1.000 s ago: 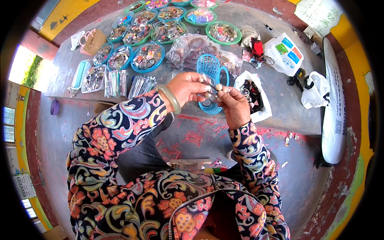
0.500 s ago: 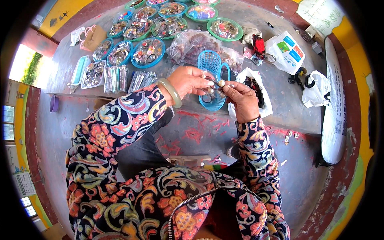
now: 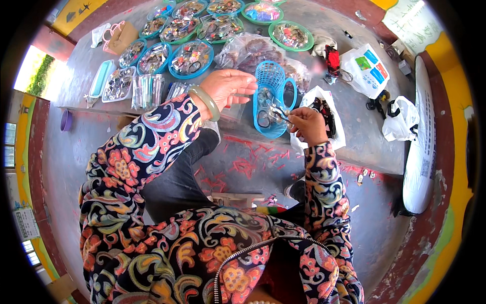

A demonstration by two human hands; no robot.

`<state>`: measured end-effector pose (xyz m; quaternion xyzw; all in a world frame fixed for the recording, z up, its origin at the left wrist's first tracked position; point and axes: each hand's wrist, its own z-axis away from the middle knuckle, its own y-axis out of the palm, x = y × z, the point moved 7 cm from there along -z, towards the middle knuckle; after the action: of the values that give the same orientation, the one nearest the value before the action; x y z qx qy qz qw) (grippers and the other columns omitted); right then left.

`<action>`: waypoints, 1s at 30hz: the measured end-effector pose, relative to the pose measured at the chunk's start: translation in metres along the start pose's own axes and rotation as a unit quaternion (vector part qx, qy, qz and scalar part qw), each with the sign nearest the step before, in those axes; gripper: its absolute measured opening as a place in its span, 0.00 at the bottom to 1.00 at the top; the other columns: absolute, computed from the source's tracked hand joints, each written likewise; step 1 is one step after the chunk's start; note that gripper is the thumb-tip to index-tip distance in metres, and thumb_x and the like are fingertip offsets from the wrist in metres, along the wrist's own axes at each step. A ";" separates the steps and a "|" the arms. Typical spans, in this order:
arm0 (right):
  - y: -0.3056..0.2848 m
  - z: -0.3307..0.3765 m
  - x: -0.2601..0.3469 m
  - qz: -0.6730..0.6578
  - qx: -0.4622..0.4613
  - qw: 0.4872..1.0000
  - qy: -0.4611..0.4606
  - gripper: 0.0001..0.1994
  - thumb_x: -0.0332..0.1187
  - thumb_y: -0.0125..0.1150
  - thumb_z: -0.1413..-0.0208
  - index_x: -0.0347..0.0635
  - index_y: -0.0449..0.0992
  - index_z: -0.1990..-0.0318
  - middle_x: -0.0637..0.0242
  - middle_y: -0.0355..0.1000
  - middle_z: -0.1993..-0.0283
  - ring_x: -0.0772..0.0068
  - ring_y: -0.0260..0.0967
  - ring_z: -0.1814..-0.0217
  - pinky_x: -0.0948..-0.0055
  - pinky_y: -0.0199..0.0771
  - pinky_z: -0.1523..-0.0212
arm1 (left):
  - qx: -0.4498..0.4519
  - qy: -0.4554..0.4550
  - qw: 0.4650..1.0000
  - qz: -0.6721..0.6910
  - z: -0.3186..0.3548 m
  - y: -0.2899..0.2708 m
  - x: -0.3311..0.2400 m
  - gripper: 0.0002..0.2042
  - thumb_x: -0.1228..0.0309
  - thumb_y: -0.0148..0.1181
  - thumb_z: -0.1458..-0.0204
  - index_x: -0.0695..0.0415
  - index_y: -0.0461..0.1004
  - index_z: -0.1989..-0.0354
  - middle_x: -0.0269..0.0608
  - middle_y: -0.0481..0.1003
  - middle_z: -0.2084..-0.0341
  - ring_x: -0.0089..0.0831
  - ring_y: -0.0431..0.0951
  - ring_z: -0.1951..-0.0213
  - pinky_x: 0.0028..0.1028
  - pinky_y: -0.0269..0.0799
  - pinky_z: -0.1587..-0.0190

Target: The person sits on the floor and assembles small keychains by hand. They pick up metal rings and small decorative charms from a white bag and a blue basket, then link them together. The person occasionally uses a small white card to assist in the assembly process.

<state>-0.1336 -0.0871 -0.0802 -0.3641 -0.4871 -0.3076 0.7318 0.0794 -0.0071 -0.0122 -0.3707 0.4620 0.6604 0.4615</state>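
My left hand (image 3: 225, 93), with a pale green bangle (image 3: 206, 103) at its wrist, is held left of a blue plastic basket (image 3: 277, 83). Its fingers stretch out and hold nothing that I can see. Thumb and fingers of my right hand (image 3: 309, 124) pinch a dark hair tie (image 3: 281, 114) with light beads at the basket's right side. Part of it overlaps the dark bands and beads lying in the basket, so its full shape is unclear.
Round baskets of small accessories (image 3: 191, 59) crowd the far left. Behind the blue basket lie clear plastic bags (image 3: 250, 50). A white bag of dark items (image 3: 336, 129) stands beside my right hand. Bundled packets (image 3: 147, 92) line the ledge; red scraps (image 3: 243, 166) litter the lower floor.
Both hands held the hair tie together half a second ago. My left hand has let go and moved left; my right hand has lowered the hair tie slightly toward the basket.
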 end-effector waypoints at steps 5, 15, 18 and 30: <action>0.011 -0.018 -0.034 -0.009 -0.074 0.997 0.027 0.10 0.30 0.56 0.53 0.30 0.72 0.69 0.62 0.70 0.77 0.75 0.71 0.80 0.81 0.70 0.83 | 0.002 0.004 1.000 -0.007 0.002 0.001 0.000 0.14 0.68 0.51 0.48 0.64 0.68 0.56 0.43 0.72 0.62 0.30 0.73 0.59 0.26 0.70 0.60; 0.021 0.013 -0.017 0.147 0.068 0.985 0.063 0.13 0.36 0.51 0.52 0.33 0.74 0.71 0.63 0.72 0.76 0.74 0.72 0.78 0.77 0.71 0.81 | -0.023 0.026 0.997 -0.071 -0.001 -0.013 -0.001 0.14 0.67 0.49 0.47 0.64 0.68 0.57 0.43 0.71 0.62 0.29 0.72 0.59 0.25 0.69 0.60; 0.019 0.032 -0.004 0.158 0.060 0.985 0.022 0.13 0.37 0.52 0.51 0.34 0.75 0.72 0.64 0.72 0.78 0.74 0.71 0.78 0.77 0.71 0.78 | -0.047 0.020 0.994 -0.101 -0.007 -0.027 0.006 0.14 0.66 0.49 0.46 0.63 0.68 0.58 0.43 0.72 0.62 0.28 0.72 0.59 0.25 0.69 0.60; 0.112 0.087 -0.048 0.393 0.275 0.858 -0.181 0.11 0.39 0.50 0.53 0.43 0.74 0.72 0.55 0.71 0.72 0.52 0.68 0.69 0.58 0.67 0.67 | -0.144 0.012 0.959 -0.244 -0.033 -0.079 0.026 0.13 0.63 0.48 0.47 0.62 0.73 0.67 0.39 0.73 0.68 0.25 0.73 0.65 0.22 0.68 0.63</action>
<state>-0.1025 0.0508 -0.1291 -0.3587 -0.4919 0.2238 0.7611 0.1489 -0.0199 -0.0673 -0.5423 0.2627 0.5830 0.5449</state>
